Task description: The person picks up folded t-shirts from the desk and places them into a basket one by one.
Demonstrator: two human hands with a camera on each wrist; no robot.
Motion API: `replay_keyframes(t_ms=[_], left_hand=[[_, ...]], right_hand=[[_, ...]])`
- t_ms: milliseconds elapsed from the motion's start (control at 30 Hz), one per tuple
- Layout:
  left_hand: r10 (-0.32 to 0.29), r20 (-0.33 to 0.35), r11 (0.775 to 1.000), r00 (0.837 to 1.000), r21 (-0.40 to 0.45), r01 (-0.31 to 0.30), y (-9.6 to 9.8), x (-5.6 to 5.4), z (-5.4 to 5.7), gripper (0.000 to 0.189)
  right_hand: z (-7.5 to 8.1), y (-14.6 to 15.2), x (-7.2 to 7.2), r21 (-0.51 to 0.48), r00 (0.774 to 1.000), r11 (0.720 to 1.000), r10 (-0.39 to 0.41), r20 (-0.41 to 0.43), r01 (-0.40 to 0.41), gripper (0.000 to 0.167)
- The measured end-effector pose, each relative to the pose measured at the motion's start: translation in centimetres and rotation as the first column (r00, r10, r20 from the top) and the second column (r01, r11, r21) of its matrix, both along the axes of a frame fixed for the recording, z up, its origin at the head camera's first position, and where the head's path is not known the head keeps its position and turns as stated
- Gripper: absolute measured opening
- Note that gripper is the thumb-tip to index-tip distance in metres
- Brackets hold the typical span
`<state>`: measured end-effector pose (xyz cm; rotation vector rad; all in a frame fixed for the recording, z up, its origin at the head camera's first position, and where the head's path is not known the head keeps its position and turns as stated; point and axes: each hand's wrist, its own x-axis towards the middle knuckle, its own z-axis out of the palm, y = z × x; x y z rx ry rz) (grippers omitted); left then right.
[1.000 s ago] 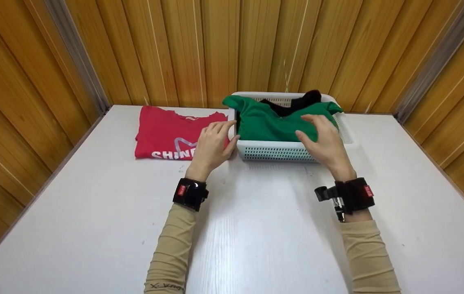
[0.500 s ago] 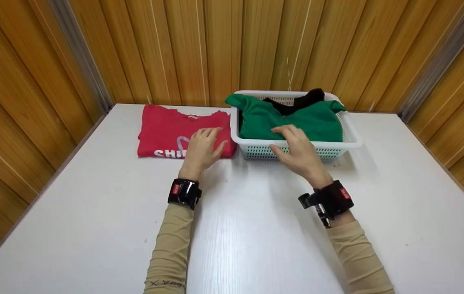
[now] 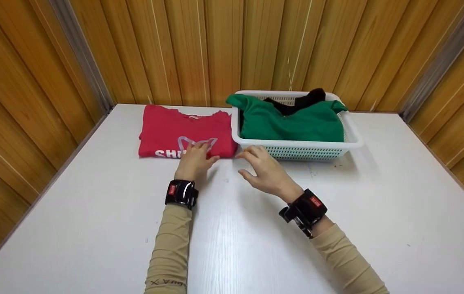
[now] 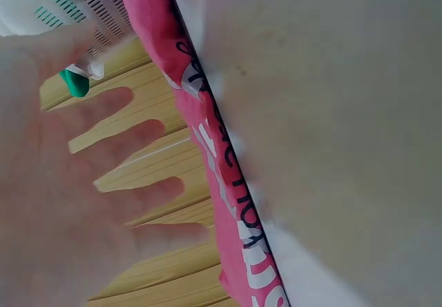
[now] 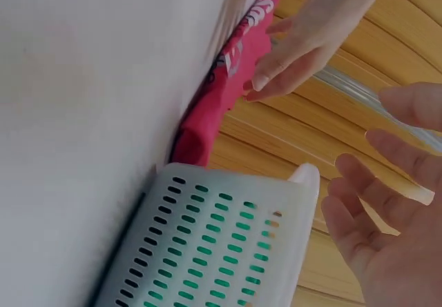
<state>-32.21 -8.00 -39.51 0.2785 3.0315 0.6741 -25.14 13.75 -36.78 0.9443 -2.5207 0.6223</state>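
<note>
A folded red T-shirt (image 3: 162,130) with white lettering and a grey star outline lies at the back left of the table. Over its front edge hovers my left hand (image 3: 194,161), fingers spread and holding nothing; the left wrist view shows a gap between the fingers and the shirt (image 4: 214,162). My right hand (image 3: 266,169), also with nothing in it, hangs in front of the white basket (image 3: 297,144), its fingers loosely bent. Inside the basket, against the red shirt's right side, lie a green garment (image 3: 293,126) and a black one (image 3: 311,99).
The white table (image 3: 232,245) stretches toward me. Wood-patterned panels (image 3: 215,49) close off the back and both sides, with grey metal posts (image 3: 81,53) at the corners. Each wrist wears a black strap (image 3: 181,192) with a camera.
My right hand has moved left and toward me, from over the basket to in front of it. The left hand has drawn back slightly leftward. The shirt and basket stay put.
</note>
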Motion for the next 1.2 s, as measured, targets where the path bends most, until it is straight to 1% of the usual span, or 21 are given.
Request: replay_keyframes(t_ms=[67,133,233,467,533,600,667,733,800,900,967,1000,1033,1100,1167,1200], left_hand=[[0.0,0.059,1.0,0.998,-0.001,0.0,0.0,0.1,0.0,0.064],[0.003,0.119,1.0,0.993,-0.002,-0.003,-0.1,0.2,0.0,0.065],[0.011,0.176,1.0,0.984,-0.009,-0.01,-0.1,0.2,0.0,0.066],[0.04,0.227,0.996,0.973,-0.083,-0.021,-0.1,0.5,0.3,0.07],[0.035,0.243,0.996,0.969,-0.087,-0.014,-0.1,0.7,0.5,0.068],[0.018,0.255,0.996,0.967,-0.084,0.003,-0.1,0.8,0.8,0.064],[-0.002,0.279,0.997,0.96,-0.071,0.023,0.0,1.1,1.3,0.06],[-0.011,0.323,0.998,0.946,-0.055,0.031,0.1,1.4,1.8,0.058],[-0.014,0.377,0.998,0.926,-0.056,0.038,0.2,1.6,2.4,0.055],[-0.032,0.443,0.99,0.896,-0.111,0.09,0.4,1.8,3.2,0.052],[-0.046,0.472,0.98,0.88,-0.15,0.132,0.5,1.8,3.7,0.049],[-0.059,0.48,0.971,0.875,-0.174,0.161,0.6,1.9,3.8,0.048],[-0.064,0.493,0.966,0.868,-0.186,0.177,0.7,1.9,4.0,0.047],[-0.047,0.512,0.965,0.858,-0.197,0.171,0.9,2.1,4.3,0.046],[-0.032,0.519,0.965,0.854,-0.206,0.162,1.0,2.3,4.5,0.044],[-0.025,0.519,0.965,0.855,-0.21,0.156,1.0,2.4,4.6,0.043]], right_hand=[[-0.4,-0.3,0.0,0.018,1.0,1.0,0.007,0.02,-0.008,0.026],[-0.7,-0.4,0.0,0.031,0.999,0.999,0.008,0.039,-0.009,0.026],[-1.1,-0.5,0.0,0.046,0.997,0.999,0.004,0.078,-0.008,0.026],[-1.8,-1.0,-0.4,0.069,0.984,0.997,0.007,0.177,-0.02,0.027],[-2.0,-1.2,-0.4,0.075,0.977,0.997,0.01,0.212,-0.026,0.029],[-2.1,-1.4,-0.5,0.079,0.966,0.996,0.008,0.258,-0.029,0.031],[-2.3,-1.6,-0.6,0.086,0.954,0.996,0.002,0.299,-0.029,0.034],[-2.4,-1.7,-0.7,0.092,0.945,0.995,-0.006,0.326,-0.026,0.036],[-2.5,-1.9,-0.8,0.094,0.943,0.995,-0.005,0.333,-0.028,0.038],[-2.7,-2.0,-0.9,0.093,0.944,0.995,0.007,0.331,-0.041,0.04],[-2.8,-2.0,-0.9,0.093,0.941,0.995,0.004,0.337,-0.038,0.041],[-2.9,-2.0,-0.9,0.095,0.938,0.995,-0.002,0.347,-0.033,0.042],[-2.9,-2.0,-1.0,0.103,0.933,0.994,-0.016,0.358,-0.023,0.043],[-3.0,-1.9,-1.0,0.127,0.922,0.992,-0.047,0.385,-0.003,0.046],[-3.1,-1.9,-1.1,0.156,0.91,0.988,-0.064,0.409,0.0,0.05],[-3.1,-1.9,-1.1,0.174,0.904,0.985,-0.076,0.421,0.002,0.052]])
